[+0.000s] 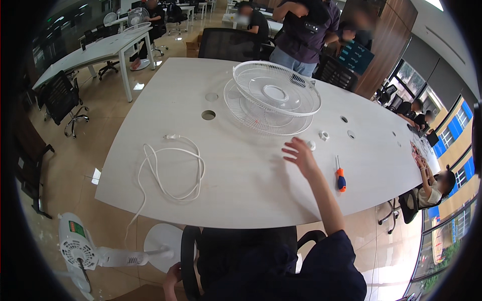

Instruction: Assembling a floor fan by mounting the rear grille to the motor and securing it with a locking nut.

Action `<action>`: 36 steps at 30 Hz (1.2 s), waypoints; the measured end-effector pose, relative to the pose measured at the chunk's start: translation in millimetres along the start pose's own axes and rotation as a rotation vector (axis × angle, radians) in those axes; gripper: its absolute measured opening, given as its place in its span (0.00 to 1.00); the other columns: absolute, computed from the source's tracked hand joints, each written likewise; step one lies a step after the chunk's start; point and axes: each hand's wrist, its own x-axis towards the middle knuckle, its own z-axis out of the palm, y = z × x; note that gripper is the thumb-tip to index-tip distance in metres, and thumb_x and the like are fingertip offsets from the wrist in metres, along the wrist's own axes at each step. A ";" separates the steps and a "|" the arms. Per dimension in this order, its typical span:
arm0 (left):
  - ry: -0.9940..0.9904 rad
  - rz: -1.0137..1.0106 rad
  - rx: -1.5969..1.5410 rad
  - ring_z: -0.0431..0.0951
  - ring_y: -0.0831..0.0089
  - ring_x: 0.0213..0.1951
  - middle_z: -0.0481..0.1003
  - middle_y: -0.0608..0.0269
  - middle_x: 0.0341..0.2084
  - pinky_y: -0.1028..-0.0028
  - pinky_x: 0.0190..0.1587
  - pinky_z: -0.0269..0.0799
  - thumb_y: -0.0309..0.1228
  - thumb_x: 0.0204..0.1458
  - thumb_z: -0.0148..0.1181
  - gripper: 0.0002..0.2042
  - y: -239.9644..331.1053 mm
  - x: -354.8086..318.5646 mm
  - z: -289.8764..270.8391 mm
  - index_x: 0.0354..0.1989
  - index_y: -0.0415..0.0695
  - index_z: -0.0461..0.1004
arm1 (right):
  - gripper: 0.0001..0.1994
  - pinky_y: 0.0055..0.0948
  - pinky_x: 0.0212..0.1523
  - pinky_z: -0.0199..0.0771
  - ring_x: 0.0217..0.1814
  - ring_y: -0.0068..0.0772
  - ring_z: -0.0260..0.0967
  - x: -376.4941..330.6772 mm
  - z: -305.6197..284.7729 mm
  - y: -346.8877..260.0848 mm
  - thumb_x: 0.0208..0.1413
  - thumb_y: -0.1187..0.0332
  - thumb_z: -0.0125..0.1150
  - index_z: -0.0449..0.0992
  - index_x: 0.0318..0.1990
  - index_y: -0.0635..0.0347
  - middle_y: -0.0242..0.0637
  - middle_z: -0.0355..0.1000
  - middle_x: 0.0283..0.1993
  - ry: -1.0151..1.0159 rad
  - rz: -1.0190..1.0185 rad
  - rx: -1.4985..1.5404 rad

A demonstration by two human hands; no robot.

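Note:
My right hand reaches over the white table with its fingers apart and nothing in them. Close to its fingertips lies a small white round part, and a white nut-like piece sits a little beyond. Farther off, the front half of a white fan grille rests tilted on another wire grille. A screwdriver with an orange and blue handle lies to the right of my forearm. Low down, my left hand is beside the black chair armrest; its fingers are partly hidden.
A white cable with a plug lies coiled on the table and hangs over its near edge. On the floor at left stands a white fan without its grille, on a round base. Several people and black chairs surround the table.

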 end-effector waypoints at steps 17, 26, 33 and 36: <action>-0.295 1.328 0.166 0.77 0.64 0.34 0.77 0.61 0.34 0.67 0.41 0.73 0.25 0.45 0.65 0.16 573.4 13.4 -25.6 0.45 0.43 0.76 | 0.35 0.47 0.47 0.81 0.47 0.62 0.73 123.1 -27.3 -52.3 0.57 0.64 0.55 0.43 0.65 0.69 0.67 0.53 0.62 0.198 0.061 0.378; -0.493 0.847 -0.172 0.74 0.70 0.27 0.74 0.59 0.29 0.76 0.30 0.69 0.28 0.43 0.63 0.14 634.2 -20.8 12.9 0.40 0.43 0.77 | 0.11 0.54 0.49 0.79 0.52 0.59 0.69 137.6 -4.9 -33.6 0.53 0.74 0.42 0.59 0.41 0.74 0.57 0.62 0.51 0.186 -0.051 0.491; 0.892 1.431 -0.446 0.69 0.64 0.20 0.74 0.60 0.23 0.74 0.20 0.62 0.21 0.33 0.58 0.04 662.5 -8.2 107.2 0.21 0.42 0.76 | 0.06 0.49 0.42 0.83 0.47 0.61 0.73 133.8 -14.4 -31.0 0.51 0.74 0.38 0.57 0.34 0.69 0.60 0.62 0.51 0.274 -0.084 0.430; 0.025 1.789 -0.186 0.71 0.60 0.22 0.73 0.57 0.22 0.73 0.22 0.65 0.21 0.36 0.55 0.11 623.4 29.9 55.1 0.31 0.41 0.76 | 0.06 0.48 0.38 0.84 0.44 0.61 0.75 129.9 -7.4 -35.5 0.50 0.75 0.38 0.57 0.35 0.66 0.61 0.63 0.50 0.271 -0.101 0.388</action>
